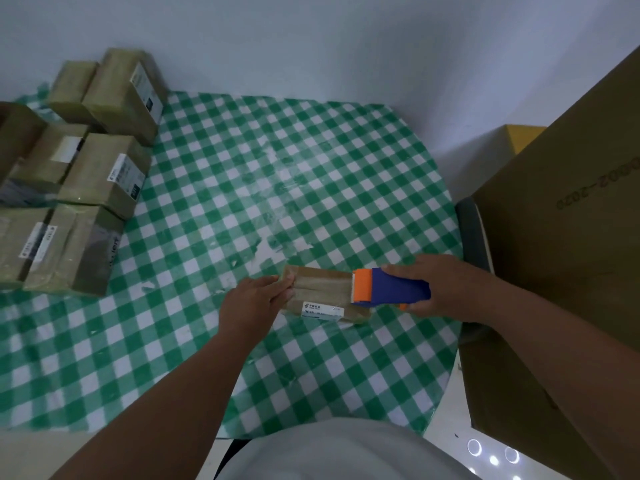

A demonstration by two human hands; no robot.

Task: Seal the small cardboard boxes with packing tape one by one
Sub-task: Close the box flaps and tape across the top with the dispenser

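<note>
Gripping tape dispenser (391, 285), seemingly touching box (322, 289) edge.

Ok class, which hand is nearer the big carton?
Right. The right hand, gripping the tape dispenser, is left of the big carton; the left hand is farther left, touching the small box.

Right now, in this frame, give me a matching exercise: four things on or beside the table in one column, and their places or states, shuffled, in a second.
Things
1. tape dispenser
2. small box
3. pile of boxes
4. large carton

Places or states
A. standing off the right edge of the tablecloth
B. gripped by the right hand
C. at the tablecloth's left edge
D. touched at its left end by the left hand

Pairs: 1-B, 2-D, 3-C, 4-A
</note>
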